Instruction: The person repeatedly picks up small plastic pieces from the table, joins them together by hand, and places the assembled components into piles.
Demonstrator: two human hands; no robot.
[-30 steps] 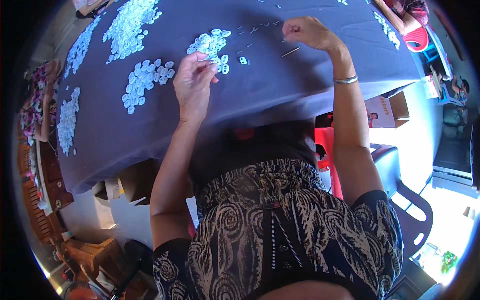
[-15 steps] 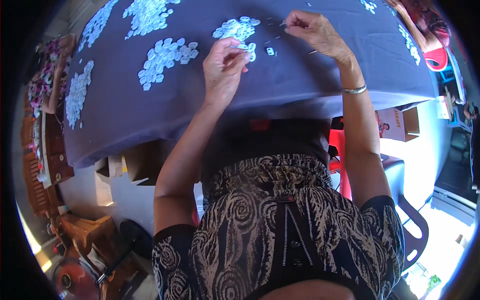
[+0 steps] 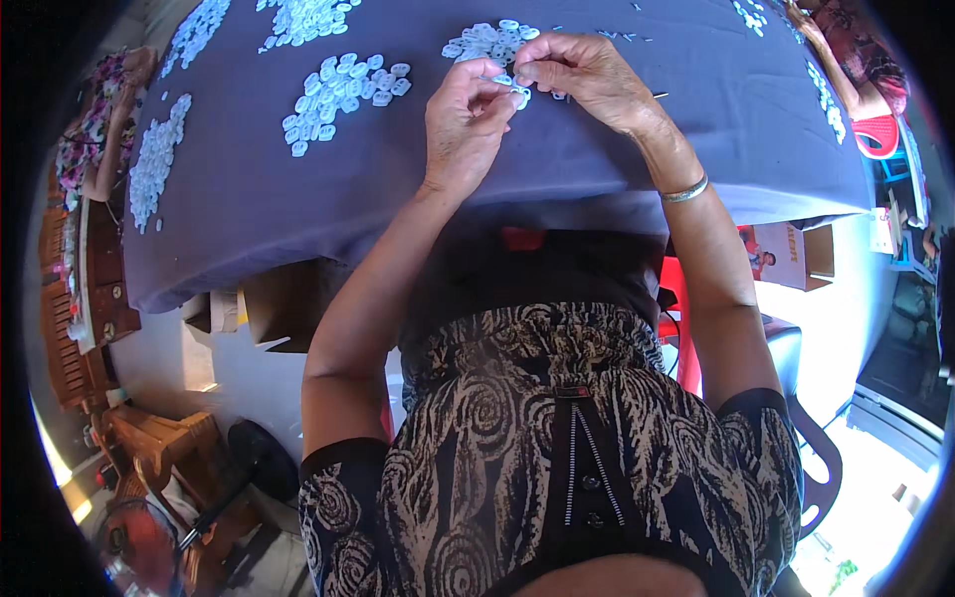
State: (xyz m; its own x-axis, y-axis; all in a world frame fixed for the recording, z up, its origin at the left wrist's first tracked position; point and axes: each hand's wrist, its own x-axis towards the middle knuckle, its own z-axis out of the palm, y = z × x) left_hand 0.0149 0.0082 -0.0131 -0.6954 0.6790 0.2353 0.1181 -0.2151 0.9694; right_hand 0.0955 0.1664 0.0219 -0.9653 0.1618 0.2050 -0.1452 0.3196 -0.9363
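Note:
My left hand (image 3: 464, 129) is raised over the near part of the table, thumb and fingers pinched at a small white plastic piece (image 3: 522, 99). Close beside it, my right hand (image 3: 589, 82) is closed in a pinch, its fingertips almost meeting those of the left. Whatever the right fingers hold is too small to make out. Just beyond both hands lies a pile of small white oval pieces (image 3: 482, 42). Another spread of the same pieces (image 3: 343, 92) lies to the left. Several tiny thin pins (image 3: 627, 38) are scattered on the cloth beyond my right hand.
A dark grey-blue cloth (image 3: 298, 214) covers the table. More white pieces (image 3: 159, 159) lie along its left side and at the far right (image 3: 826, 104). Other people's arms (image 3: 109, 164) show at the left and upper right (image 3: 831, 70). Cardboard boxes (image 3: 288, 303) stand below the table.
My right hand has moved left from above the scattered pins to my left fingertips. The left hand keeps its pinch. The whole view has shifted slightly.

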